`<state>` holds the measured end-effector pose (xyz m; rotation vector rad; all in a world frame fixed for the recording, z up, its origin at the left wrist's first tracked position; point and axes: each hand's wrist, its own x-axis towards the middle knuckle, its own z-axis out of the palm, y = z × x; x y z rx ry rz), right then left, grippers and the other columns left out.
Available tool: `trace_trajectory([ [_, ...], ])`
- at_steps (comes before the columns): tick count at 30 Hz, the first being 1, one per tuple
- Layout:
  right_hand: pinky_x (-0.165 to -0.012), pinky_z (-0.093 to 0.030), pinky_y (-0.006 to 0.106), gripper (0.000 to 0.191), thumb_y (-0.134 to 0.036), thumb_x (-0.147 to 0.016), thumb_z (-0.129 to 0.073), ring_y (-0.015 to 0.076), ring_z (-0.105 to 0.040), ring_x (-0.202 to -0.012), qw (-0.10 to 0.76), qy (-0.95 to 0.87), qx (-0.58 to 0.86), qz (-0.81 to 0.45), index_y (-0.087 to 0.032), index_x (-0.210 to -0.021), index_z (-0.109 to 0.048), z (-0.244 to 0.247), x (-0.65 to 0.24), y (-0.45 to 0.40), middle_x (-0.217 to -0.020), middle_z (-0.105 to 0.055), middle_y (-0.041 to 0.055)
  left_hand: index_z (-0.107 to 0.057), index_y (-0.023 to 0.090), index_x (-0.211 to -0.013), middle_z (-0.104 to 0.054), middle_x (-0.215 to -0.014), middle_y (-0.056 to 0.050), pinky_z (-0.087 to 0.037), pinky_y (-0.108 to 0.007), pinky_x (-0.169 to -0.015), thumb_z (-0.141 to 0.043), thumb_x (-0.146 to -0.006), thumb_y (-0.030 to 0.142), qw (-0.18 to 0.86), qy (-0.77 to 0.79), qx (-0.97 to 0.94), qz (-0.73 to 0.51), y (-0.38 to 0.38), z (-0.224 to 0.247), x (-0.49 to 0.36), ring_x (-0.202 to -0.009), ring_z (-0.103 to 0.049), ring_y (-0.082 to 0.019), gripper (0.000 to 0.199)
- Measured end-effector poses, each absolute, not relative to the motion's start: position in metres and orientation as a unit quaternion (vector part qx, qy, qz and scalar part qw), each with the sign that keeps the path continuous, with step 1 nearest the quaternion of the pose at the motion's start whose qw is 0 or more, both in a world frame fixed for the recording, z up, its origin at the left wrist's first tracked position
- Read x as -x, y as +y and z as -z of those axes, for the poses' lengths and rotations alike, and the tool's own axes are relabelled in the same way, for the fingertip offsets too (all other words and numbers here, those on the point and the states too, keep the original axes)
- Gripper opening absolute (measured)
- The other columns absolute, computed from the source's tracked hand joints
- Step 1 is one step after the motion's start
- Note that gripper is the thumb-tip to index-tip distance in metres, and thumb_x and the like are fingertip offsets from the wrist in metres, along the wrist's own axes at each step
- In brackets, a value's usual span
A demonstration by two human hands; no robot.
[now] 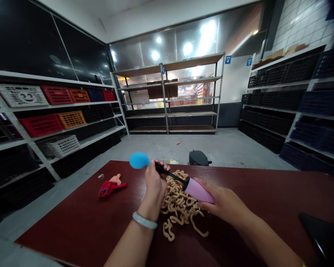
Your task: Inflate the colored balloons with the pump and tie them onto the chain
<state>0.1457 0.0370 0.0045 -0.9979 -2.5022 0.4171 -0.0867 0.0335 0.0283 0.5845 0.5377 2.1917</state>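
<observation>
A small, partly filled blue balloon (139,160) points left from my left hand (155,179), whose fingers are closed round its neck and the black nozzle end of a hand pump. The pump's pink body (199,191) lies in my right hand (225,202), with the thumb and fingers wrapped round it. A black rod shows between the two hands. Beneath them on the dark red table (100,230) is a pile of tan, curly, rope-like pieces (178,207).
Red and orange limp balloons (110,186) lie on the table's left side. A dark flat object (323,233) is at the right edge. Beyond the table, a dark grey bag-like object (198,158) rests on the floor. Shelves with crates (46,125) stand on both sides.
</observation>
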Motion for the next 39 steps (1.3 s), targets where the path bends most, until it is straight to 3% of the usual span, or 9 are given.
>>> trace_trajectory([
  [9, -0.087, -0.047, 0.038, 0.065, -0.047, -0.079, -0.060, 0.0292, -0.061, -0.108, 0.159, -0.893, 0.337, -0.253, -0.037, -0.140, -0.041, -0.015, -0.160, 0.042, -0.125, -0.063, 0.0015, -0.050, 0.018, -0.079, -0.052, -0.063, 0.002, -0.036, -0.023, -0.047, -0.065, -0.077, 0.027, 0.353, 0.213, -0.201, -0.889, 0.036, -0.032, 0.123, -0.049, -0.048, -0.010, 0.017],
  [16, -0.087, -0.046, 0.037, 0.066, -0.049, -0.080, -0.061, 0.0289, -0.060, -0.110, 0.175, -0.890, 0.356, -0.226, -0.036, -0.141, -0.039, -0.013, -0.158, 0.043, -0.127, -0.061, 0.0020, -0.049, 0.019, -0.079, -0.054, -0.067, 0.002, -0.043, -0.027, -0.056, -0.066, -0.078, 0.030, 0.426, 0.213, -0.220, -0.851, 0.036, -0.016, 0.068, -0.054, -0.051, -0.011, 0.021],
  [20, -0.082, -0.048, 0.037, 0.066, -0.045, -0.081, -0.059, 0.0284, -0.064, -0.101, 0.182, -0.891, 0.368, -0.193, -0.034, -0.143, -0.037, -0.015, -0.155, 0.039, -0.117, -0.067, 0.0043, -0.049, 0.018, -0.077, -0.054, -0.066, 0.002, -0.044, -0.027, -0.058, -0.065, -0.079, 0.033, 0.453, 0.237, -0.219, -0.831, 0.029, -0.010, 0.032, -0.055, -0.053, -0.011, 0.022],
  [24, -0.085, -0.048, 0.039, 0.067, -0.038, -0.083, -0.058, 0.0278, -0.062, -0.106, 0.214, -0.898, 0.356, -0.147, -0.033, -0.144, -0.032, -0.008, -0.144, 0.033, -0.128, -0.061, 0.0049, -0.047, 0.018, -0.074, -0.052, -0.064, 0.002, -0.044, -0.027, -0.057, -0.063, -0.080, 0.034, 0.447, 0.241, -0.207, -0.836, 0.025, -0.012, 0.022, -0.053, -0.051, -0.011, 0.023],
  [27, -0.088, -0.047, 0.040, 0.072, -0.041, -0.081, -0.061, 0.0277, -0.060, -0.110, 0.228, -0.898, 0.358, -0.114, -0.030, -0.145, -0.030, 0.001, -0.134, 0.031, -0.134, -0.056, 0.0059, -0.047, 0.019, -0.076, -0.052, -0.064, 0.002, -0.041, -0.026, -0.053, -0.063, -0.081, 0.033, 0.432, 0.239, -0.213, -0.843, 0.027, -0.015, 0.032, -0.051, -0.049, -0.010, 0.023],
  [30, -0.086, -0.048, 0.040, 0.076, -0.046, -0.075, -0.066, 0.0283, -0.062, -0.106, 0.219, -0.895, 0.378, -0.092, -0.027, -0.141, -0.035, 0.008, -0.127, 0.031, -0.126, -0.061, 0.0080, -0.046, 0.019, -0.078, -0.052, -0.064, 0.002, -0.038, -0.024, -0.049, -0.065, -0.079, 0.034, 0.395, 0.238, -0.227, -0.858, 0.031, -0.022, 0.056, -0.049, -0.048, -0.010, 0.024],
  [34, -0.081, -0.047, 0.038, 0.059, -0.047, -0.078, -0.063, 0.0281, -0.064, -0.101, 0.199, -0.894, 0.396, -0.072, -0.025, -0.130, -0.047, 0.008, -0.128, 0.033, -0.114, -0.066, 0.0085, -0.045, 0.019, -0.075, -0.051, -0.061, 0.002, -0.035, -0.022, -0.047, -0.063, -0.078, 0.031, 0.316, 0.250, -0.219, -0.889, 0.033, -0.036, 0.102, -0.049, -0.047, -0.010, 0.022],
  [39, -0.076, -0.045, 0.033, 0.052, -0.048, -0.080, -0.061, 0.0264, -0.064, -0.098, 0.175, -0.898, 0.401, -0.050, -0.026, -0.125, -0.049, 0.002, -0.142, 0.039, -0.114, -0.066, 0.0077, -0.043, 0.018, -0.074, -0.050, -0.060, 0.003, -0.034, -0.022, -0.046, -0.056, -0.078, 0.022, 0.267, 0.271, -0.175, -0.908, 0.032, -0.045, 0.133, -0.048, -0.046, -0.009, 0.014],
])
